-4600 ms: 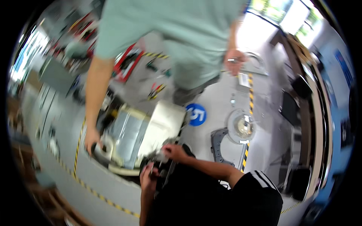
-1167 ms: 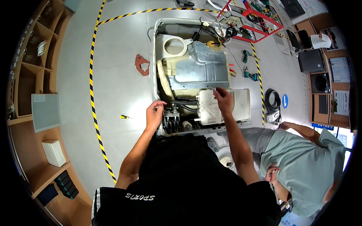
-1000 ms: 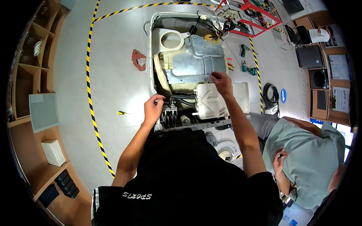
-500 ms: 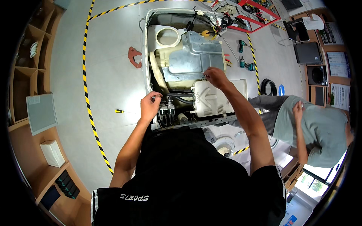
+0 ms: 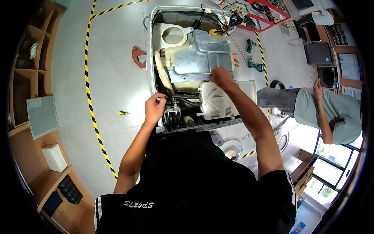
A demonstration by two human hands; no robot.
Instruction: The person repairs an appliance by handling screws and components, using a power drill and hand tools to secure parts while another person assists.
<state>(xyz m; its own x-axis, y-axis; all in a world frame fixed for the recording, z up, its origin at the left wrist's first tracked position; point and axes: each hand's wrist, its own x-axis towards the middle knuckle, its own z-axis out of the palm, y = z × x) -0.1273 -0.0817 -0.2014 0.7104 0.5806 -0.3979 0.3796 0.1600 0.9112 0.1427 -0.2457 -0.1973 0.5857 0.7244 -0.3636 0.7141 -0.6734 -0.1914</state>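
Note:
My left hand [image 5: 155,108] is closed at the left rim of an opened appliance cabinet [image 5: 150,58]. A small shiny piece shows between its fingers, too small to name. Beside it sits a valve block [image 5: 172,111] with several ports, and black hoses [image 5: 185,98] run to the right of it. My right hand [image 5: 222,77] is pinched at the lower edge of a grey metal cover plate [image 5: 196,64]; whatever its fingertips hold is hidden. Below that hand lies a white plastic housing [image 5: 220,102]. A pale ribbed hose [image 5: 163,74] curves along the left side.
A yellow screwdriver [image 5: 123,113] and a reddish-brown bracket [image 5: 137,57] lie on the floor at left. Two green power drills [image 5: 255,65] lie at right, near a red metal frame [image 5: 269,25]. A person [image 5: 327,113] in a grey-green shirt stands at right.
My right hand has shifted slightly up along the plate's edge, and the small metallic piece at its fingertips no longer shows. My left hand stays nearly in place. The other person has moved right.

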